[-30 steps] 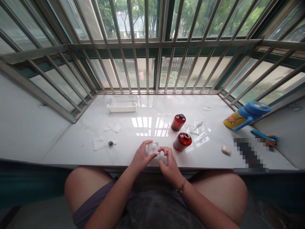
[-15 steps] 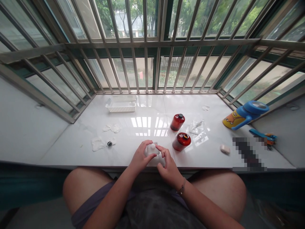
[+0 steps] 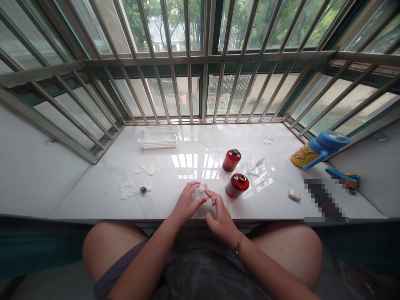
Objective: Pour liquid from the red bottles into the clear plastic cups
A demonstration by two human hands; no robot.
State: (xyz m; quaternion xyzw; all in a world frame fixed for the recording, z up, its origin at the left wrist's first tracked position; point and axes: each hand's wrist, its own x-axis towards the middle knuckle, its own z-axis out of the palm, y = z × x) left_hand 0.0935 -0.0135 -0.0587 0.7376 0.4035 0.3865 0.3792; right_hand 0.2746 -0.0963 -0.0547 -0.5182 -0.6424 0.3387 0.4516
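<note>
Pinching a small clear packet (image 3: 200, 192) with something white inside, both hands (image 3: 203, 206) close on it.

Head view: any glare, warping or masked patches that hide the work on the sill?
Head view: window glare streaks the sill just beyond both hands; bars bow outward from wide-angle distortion; a pixelated patch masks something at right; the small clear packet blends into the white surface.

A glossy white windowsill (image 3: 200, 146) carries two red bottles (image 3: 231, 160), a white basket (image 3: 158, 137), crumpled tissues (image 3: 129, 189), a blue-capped flask (image 3: 318, 148) and a small white lump (image 3: 294, 194).
</note>
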